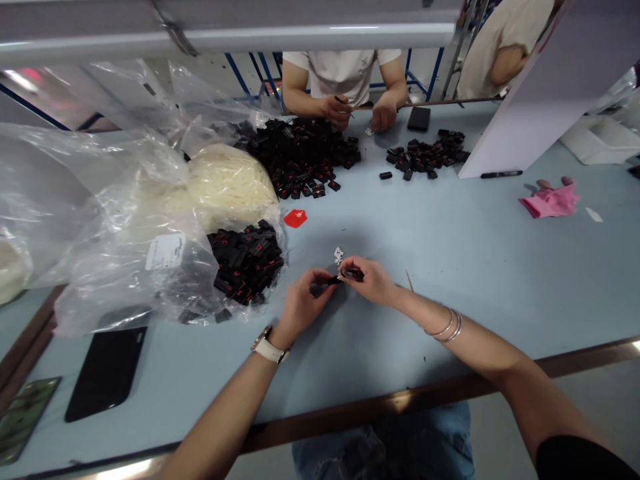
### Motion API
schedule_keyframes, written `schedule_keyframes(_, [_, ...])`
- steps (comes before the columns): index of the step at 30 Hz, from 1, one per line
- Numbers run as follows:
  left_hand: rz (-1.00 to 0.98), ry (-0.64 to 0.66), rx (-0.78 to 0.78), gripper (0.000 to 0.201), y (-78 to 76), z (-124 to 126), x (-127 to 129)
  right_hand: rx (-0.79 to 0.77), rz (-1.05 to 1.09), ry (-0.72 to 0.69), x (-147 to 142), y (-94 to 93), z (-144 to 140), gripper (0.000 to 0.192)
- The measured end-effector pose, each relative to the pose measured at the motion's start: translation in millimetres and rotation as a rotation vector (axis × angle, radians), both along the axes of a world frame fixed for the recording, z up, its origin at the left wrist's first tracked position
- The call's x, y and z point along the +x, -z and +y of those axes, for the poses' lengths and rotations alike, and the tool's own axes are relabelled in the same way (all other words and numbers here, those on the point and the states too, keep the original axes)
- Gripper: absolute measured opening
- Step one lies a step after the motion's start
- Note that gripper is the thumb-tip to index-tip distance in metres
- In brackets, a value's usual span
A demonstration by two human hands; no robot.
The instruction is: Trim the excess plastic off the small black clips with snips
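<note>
My left hand (306, 300), wearing a white-strapped watch, pinches a small black plastic piece (334, 280) between thumb and fingers. Closed close beside it is my right hand (369, 280), with a dark slim tool (353, 274) that looks like tweezers; its tip meets the black piece, partly hidden by the fingers. Just beyond both hands lies a little cluster of tiny white parts (339, 254). To the left, black pieces with orange-red marks (247, 260) spill from the mouth of a clear plastic bag (165, 293).
Across the table a co-worker (345, 80) handles small parts behind a large black heap (300, 153) and a smaller one (430, 155). A red tag (295, 218), pink cloth (550, 200), black marker (501, 175), white partition (530, 100) and black phone-like slab (107, 373) surround the work area.
</note>
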State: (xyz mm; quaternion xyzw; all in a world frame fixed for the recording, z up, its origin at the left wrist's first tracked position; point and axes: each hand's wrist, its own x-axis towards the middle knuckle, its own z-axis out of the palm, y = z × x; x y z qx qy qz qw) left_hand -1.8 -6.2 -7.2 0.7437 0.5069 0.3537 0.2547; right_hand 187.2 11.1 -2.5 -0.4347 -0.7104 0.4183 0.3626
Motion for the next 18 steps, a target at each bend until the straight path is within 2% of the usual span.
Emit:
schedule_keyframes(10, [0.014,0.01,0.002,0.015,0.6,-0.4,0.2,0.098,-0.134,-0.06,1.7,3.6,0.4,0.018])
schedule_keyframes(14, [0.019,0.017,0.01,0.015,0.4,-0.1,0.3,0.179,-0.251,-0.091,2.5,3.2,-0.4,0.025])
schedule_keyframes(18, [0.046,0.017,0.021,0.013,1.2,0.1,-0.8,0.25,-0.368,-0.119,2.2,2.0,-1.7,0.025])
